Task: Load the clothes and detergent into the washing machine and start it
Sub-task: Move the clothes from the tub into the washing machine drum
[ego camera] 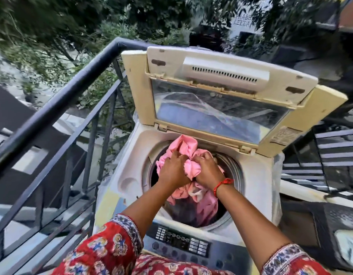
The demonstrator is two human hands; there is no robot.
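A cream top-loading washing machine [257, 185] stands in front of me with its folding lid [227, 76] raised. A bunched pink cloth [186, 145] fills the round drum opening and hangs down inside. My left hand [174, 169] grips the cloth on its left side. My right hand [208, 168], with a red thread at the wrist, grips it on the right. Both hands sit over the drum mouth, pressed close together. The dark control panel [181, 242] with buttons lies at the machine's near edge. No detergent is visible.
A dark metal railing [58, 108] runs along the left, close to the machine. Metal stairs [334, 151] descend on the right. Trees and bushes fill the background. A plastic cover [279, 169] hangs around the machine's sides.
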